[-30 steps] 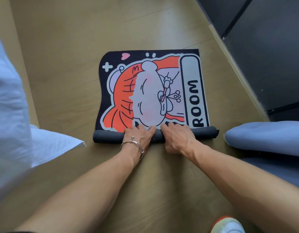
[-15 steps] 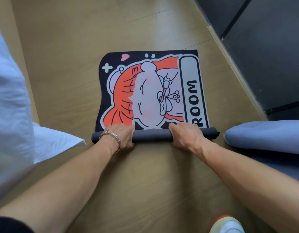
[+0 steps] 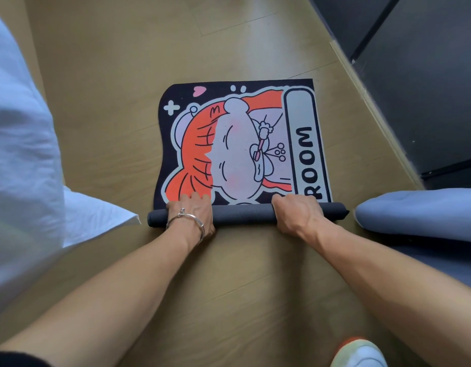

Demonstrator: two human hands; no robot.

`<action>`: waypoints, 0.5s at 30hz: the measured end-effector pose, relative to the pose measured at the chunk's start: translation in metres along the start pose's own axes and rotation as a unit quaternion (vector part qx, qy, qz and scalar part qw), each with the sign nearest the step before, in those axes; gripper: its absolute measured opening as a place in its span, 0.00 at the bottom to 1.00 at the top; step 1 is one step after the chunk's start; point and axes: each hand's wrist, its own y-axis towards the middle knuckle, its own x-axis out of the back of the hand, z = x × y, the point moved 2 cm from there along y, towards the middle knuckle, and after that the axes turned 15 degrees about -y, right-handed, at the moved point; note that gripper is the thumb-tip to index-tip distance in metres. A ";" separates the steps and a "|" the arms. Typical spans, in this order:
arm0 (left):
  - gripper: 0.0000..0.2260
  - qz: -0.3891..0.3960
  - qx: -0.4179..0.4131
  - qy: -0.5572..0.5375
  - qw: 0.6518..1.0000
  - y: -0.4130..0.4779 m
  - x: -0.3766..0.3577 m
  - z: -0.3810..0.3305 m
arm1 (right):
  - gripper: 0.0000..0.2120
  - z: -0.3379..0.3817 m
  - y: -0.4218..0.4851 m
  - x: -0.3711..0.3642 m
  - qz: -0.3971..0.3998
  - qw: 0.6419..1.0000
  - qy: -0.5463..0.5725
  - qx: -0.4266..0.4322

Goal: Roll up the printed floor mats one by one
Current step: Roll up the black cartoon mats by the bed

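Under both hands, on the wooden floor, the printed floor mat is partly rolled: the left hand curls over its dark roll near the left end and the right hand curls over it toward the right end, bare roll between them. Beyond the fingertips the flat part spreads away, showing an orange-haired cartoon figure and the letters ROOM just past the right hand. A silver bracelet circles the left wrist; outward of the left hand lies a white cloth, outward of the right, near the roll's end, a blue cushion.
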 end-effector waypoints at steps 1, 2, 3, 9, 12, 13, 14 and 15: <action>0.21 -0.009 -0.021 0.004 1.000 -0.001 -0.002 -0.003 | 0.08 0.001 0.001 -0.001 -0.004 1.000 -0.003 0.000; 0.24 -0.014 -0.057 0.009 0.998 -0.002 -0.004 -0.008 | 0.08 0.002 0.001 -0.001 -0.009 1.000 -0.007 -0.001; 0.26 -0.014 -0.101 0.013 0.995 -0.002 -0.006 -0.013 | 0.07 0.002 0.001 -0.001 -0.012 1.000 -0.010 -0.002; 0.24 -0.030 -0.156 0.041 0.986 -0.005 -0.015 -0.038 | 0.09 0.004 -0.002 -0.003 -0.037 0.999 -0.016 0.009; 0.22 -0.016 -0.112 0.017 0.993 -0.004 -0.014 -0.044 | 0.20 0.013 -0.005 -0.007 -0.083 0.995 -0.041 0.044; 0.22 -0.016 -0.107 0.014 0.994 -0.003 -0.013 -0.046 | 0.21 0.016 -0.006 -0.008 -0.094 0.993 -0.048 0.054; 0.22 -0.022 -0.106 0.013 0.994 -0.004 -0.012 -0.047 | 0.22 0.019 -0.007 -0.009 -0.100 0.992 -0.051 0.059; 0.21 -0.036 -0.108 0.015 0.993 -0.006 -0.013 -0.047 | 0.21 0.021 -0.009 -0.009 -0.103 0.991 -0.052 0.060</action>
